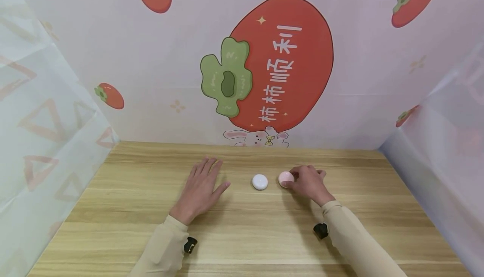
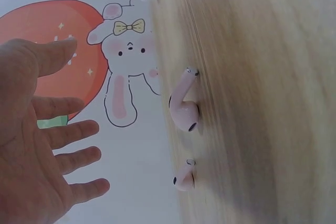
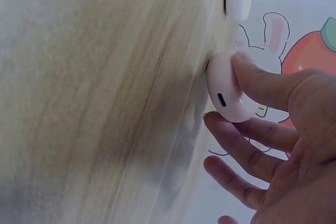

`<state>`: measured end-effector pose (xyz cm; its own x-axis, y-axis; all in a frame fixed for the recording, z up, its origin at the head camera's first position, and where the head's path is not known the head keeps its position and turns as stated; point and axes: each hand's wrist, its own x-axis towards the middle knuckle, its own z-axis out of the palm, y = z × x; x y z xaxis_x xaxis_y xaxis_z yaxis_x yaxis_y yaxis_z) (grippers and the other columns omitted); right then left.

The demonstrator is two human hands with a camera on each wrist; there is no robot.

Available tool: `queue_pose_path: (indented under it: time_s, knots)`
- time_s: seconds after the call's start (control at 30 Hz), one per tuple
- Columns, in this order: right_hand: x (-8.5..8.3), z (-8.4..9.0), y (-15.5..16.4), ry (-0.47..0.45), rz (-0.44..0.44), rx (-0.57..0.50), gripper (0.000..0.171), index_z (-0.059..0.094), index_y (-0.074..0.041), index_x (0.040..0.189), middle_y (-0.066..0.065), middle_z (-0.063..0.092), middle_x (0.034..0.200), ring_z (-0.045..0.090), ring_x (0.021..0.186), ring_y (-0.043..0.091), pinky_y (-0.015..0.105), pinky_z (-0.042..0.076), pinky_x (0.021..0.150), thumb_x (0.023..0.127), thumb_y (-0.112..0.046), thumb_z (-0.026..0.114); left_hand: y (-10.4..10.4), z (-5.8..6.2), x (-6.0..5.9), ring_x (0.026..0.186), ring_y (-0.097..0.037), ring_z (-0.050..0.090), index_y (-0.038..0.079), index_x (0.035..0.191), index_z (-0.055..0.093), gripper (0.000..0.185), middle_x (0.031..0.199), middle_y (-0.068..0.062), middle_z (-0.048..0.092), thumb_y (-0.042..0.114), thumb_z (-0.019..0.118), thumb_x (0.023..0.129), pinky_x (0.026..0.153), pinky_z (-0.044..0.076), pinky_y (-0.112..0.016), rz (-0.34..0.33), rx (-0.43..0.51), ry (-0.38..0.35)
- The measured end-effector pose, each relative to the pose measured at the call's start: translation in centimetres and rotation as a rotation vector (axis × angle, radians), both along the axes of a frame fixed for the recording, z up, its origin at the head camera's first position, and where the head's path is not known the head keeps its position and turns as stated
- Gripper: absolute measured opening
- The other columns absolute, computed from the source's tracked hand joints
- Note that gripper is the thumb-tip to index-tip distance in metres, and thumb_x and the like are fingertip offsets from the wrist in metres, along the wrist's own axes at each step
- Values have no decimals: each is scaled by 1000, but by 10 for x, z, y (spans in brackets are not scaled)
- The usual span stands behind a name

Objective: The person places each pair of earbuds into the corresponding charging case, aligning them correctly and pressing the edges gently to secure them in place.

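A pink round earbud case (image 1: pixel 286 179) with a dark port slot is pinched between the thumb and fingers of my right hand (image 1: pixel 310 182), at the tabletop in the right wrist view. To its left lies a white round case (image 1: pixel 259 182), touched by neither hand. My left hand (image 1: pixel 200 188) is spread over the table with straight fingers, palm bare in the left wrist view. Near it, a pink earbud (image 2: pixel 185 103) and a second pink earbud (image 2: pixel 184 176) lie on the wood. The head view does not show them; the left hand may cover them.
The wooden table (image 1: pixel 234 243) meets a back wall (image 1: pixel 170 71) printed with persimmons and a rabbit. Pale side panels (image 1: pixel 45 142) stand at the left and right. A small black device (image 1: pixel 190 244) is strapped at each wrist.
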<state>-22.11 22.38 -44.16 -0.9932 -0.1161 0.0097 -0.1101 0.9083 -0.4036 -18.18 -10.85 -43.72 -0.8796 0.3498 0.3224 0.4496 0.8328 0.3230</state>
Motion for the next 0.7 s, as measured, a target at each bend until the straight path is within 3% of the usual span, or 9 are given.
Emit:
queue_pose_path:
  time_s: [0.17, 0.37, 0.7]
  knots:
    - [1, 2, 0, 6, -17, -44, 36, 78, -3, 107, 6, 75, 91, 65, 96, 33, 66, 22, 92, 82, -27, 87, 0, 2, 1, 141, -45, 38, -1, 144, 50, 63, 144, -21, 51, 38, 67, 99, 115, 28, -61, 3, 15, 3]
    - [3, 8, 1, 6, -17, -138, 31, 75, 0, 112, 9, 75, 98, 64, 107, 39, 68, 18, 95, 86, -14, 82, 0, 5, 1, 140, -44, 38, -1, 144, 50, 63, 144, -21, 50, 38, 67, 98, 115, 28, -62, 13, 25, -5]
    - [13, 17, -5, 49, 10, -234, 26, 74, -2, 112, 8, 76, 99, 64, 109, 36, 56, 24, 87, 89, -12, 80, 1, 8, 2, 140, -43, 38, 0, 145, 50, 63, 144, -18, 50, 39, 68, 98, 114, 28, -61, 13, 48, 0]
